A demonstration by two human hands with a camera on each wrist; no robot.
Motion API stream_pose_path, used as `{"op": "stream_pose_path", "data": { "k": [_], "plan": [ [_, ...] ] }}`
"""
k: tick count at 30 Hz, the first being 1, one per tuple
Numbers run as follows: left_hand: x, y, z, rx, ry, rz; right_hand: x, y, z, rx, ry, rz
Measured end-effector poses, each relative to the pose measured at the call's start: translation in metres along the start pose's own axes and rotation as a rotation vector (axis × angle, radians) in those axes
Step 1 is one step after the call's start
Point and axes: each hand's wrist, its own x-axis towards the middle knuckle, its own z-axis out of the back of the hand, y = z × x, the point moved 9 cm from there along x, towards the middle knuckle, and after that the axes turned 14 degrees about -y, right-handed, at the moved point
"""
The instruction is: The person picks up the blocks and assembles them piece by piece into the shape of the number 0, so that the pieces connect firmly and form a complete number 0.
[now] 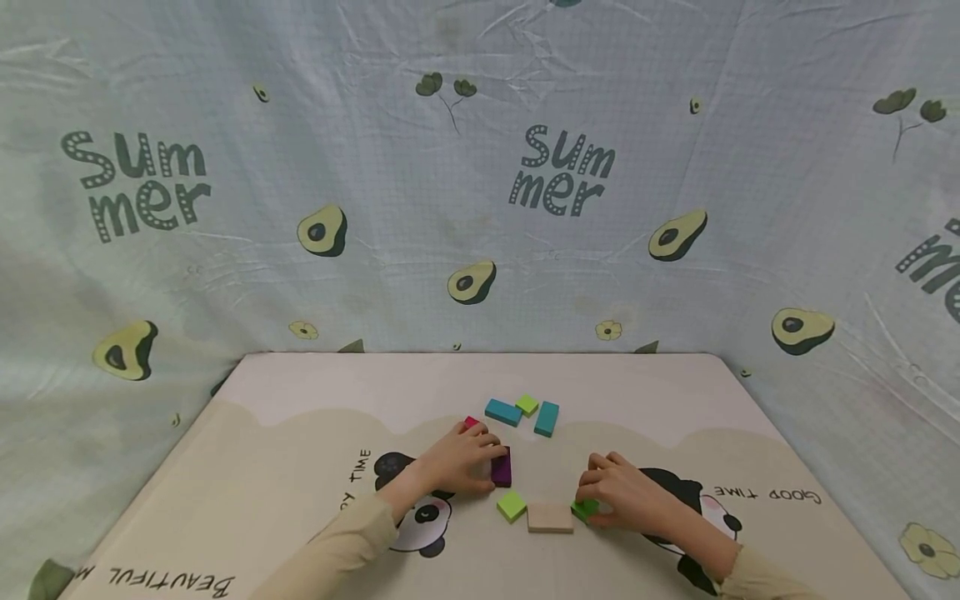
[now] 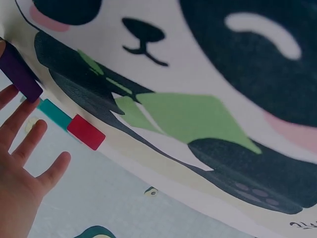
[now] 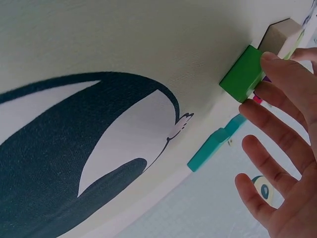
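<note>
Left hand [image 1: 463, 460] pinches a dark-purple rectangular block [image 1: 502, 469]; right hand [image 1: 621, 493], a bright-green rectangular block [image 3: 242, 74] — other fingers spread.

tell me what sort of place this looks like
Probably a screened-off play or filming corner: a table with a panda-print top, creased sheeting printed with avocados and "summer" around it, and small coloured blocks laid out on top.

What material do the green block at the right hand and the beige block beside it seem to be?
Green block: probably painted wood, smooth, with even opaque colour and crisp edges; plastic remains possible.
Beige block: perhaps bare wood, matte, judging by its pale tan; no grain is clear.
</note>
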Motion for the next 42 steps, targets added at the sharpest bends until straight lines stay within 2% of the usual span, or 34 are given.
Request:
{"op": "stream_pose_path", "data": {
  "k": [8, 24, 34, 38, 42],
  "plan": [
    [-0.004, -0.002, 0.001, -0.049, -0.005, 0.014, 0.0, 0.0, 0.0, -0.005, 0.004, -0.004],
    [-0.002, -0.004, 0.0, -0.031, -0.003, 0.0, 0.001, -0.003, -0.003, 0.017, 0.066, -0.057],
    [-0.003, -0.005, 0.002, -0.062, -0.031, 0.002, 0.0, -0.004, -0.004, 0.013, 0.06, -0.069],
    [-0.003, -0.006, 0.003, -0.05, -0.053, -0.014, 0.0, -0.004, -0.004, 0.012, 0.065, -0.074],
    [-0.004, -0.011, 0.008, -0.003, -0.084, -0.057, -0.001, -0.004, -0.004, 0.018, 0.076, -0.086]
  ]
}}
